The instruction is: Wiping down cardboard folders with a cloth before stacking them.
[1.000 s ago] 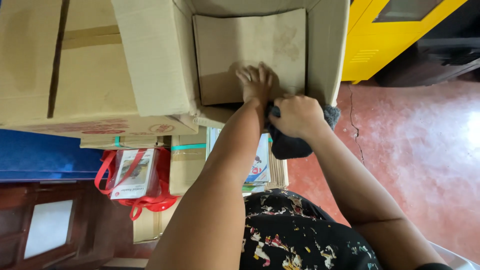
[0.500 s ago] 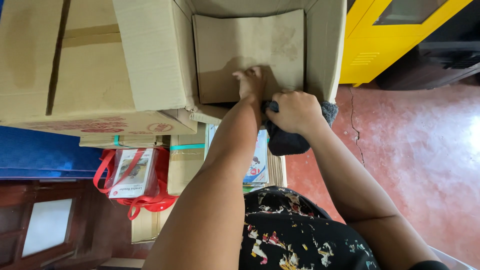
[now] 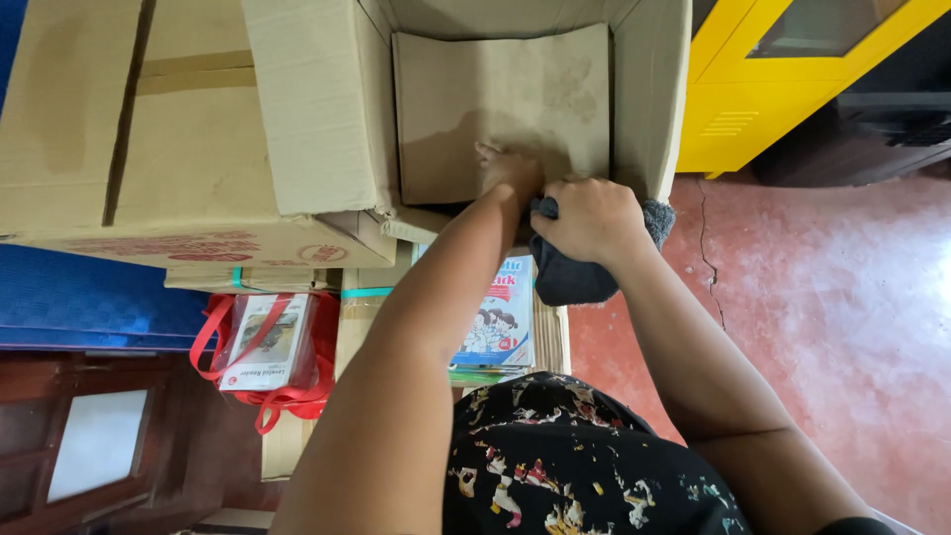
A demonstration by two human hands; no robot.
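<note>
1. The dark grey cloth [image 3: 575, 277] is bunched at the open cardboard box's [image 3: 649, 109] front edge, not yet inside.
2. Right hand [image 3: 586, 218]: fingers clenched around the cloth.
3. Left hand [image 3: 510, 170] reaches inside the box; finger spread unclear.

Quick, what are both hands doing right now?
Left hand: fingers flat on the cardboard box flap, holding nothing.
Right hand: closed on a dark grey cloth.

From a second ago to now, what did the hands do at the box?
The left hand slid a little down the cardboard flap inside the open box, fingers now more curled. The right hand kept its grip on the dark cloth at the box edge. Nothing was picked up or let go. The box, books and red bag stayed put.
</note>
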